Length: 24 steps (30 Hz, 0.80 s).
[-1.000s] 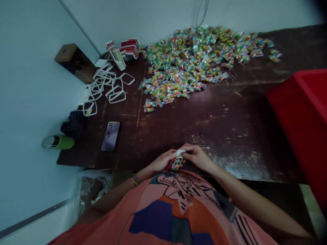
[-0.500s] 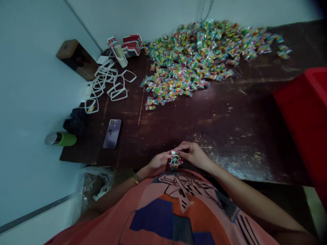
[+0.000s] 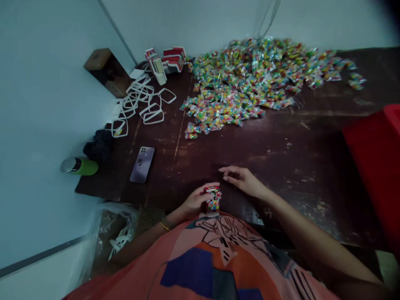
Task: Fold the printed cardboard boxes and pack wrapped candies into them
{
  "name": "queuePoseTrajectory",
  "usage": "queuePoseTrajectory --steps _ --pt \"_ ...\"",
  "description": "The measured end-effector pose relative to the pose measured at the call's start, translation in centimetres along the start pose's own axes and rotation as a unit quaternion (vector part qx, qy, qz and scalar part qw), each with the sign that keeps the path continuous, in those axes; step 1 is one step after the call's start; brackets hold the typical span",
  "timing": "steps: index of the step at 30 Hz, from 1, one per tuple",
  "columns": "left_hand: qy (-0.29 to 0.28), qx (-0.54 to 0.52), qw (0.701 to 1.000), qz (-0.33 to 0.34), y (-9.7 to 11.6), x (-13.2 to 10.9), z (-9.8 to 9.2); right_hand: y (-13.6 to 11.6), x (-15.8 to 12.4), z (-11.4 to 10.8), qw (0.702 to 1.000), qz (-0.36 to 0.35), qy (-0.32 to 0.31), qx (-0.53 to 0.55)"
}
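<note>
My left hand [image 3: 197, 200] is wrapped round a small red printed candy box [image 3: 213, 200], held upright close to my shirt at the table's front edge. A colourful cartoon picture covers the side facing me. To its right, my right hand [image 3: 242, 180] hovers over the table with thumb and index finger apart, holding nothing. Beyond both hands, a wide heap of small clear packets of coloured candy [image 3: 231, 91] spreads along the back of the table.
A dark wooden table [image 3: 275, 154] carries a phone [image 3: 142, 165], white strap loops [image 3: 153, 113], red-and-white flat boxes [image 3: 173, 59], a brown box [image 3: 108, 71], dark cloth [image 3: 99, 145] and a green bottle [image 3: 86, 167]. A red bin [image 3: 375, 154] stands right. A clear plastic bag [image 3: 101, 225] hangs lower left.
My right hand has let go of the candy box and moved away to the right. The left hand keeps the box, now showing its printed side. The view has shifted slightly.
</note>
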<state>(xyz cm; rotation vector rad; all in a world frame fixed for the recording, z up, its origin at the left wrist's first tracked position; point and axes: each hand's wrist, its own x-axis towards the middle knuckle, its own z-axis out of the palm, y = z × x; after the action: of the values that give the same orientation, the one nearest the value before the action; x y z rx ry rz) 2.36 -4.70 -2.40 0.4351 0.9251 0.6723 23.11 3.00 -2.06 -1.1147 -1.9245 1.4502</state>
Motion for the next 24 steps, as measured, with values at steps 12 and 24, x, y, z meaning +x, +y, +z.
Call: queuePoseTrajectory --steps 12,24 --pt "-0.077 0.486 0.867 -0.080 7.4 -4.1 -4.5 4.5 13.4 -13.2 0.887 -0.022 0.227 -0.403" --pt "-0.075 0.068 0.995 0.024 2.8 2.1 -2.3 6.2 2.3 -3.1 0.905 -0.054 0.270 -0.324"
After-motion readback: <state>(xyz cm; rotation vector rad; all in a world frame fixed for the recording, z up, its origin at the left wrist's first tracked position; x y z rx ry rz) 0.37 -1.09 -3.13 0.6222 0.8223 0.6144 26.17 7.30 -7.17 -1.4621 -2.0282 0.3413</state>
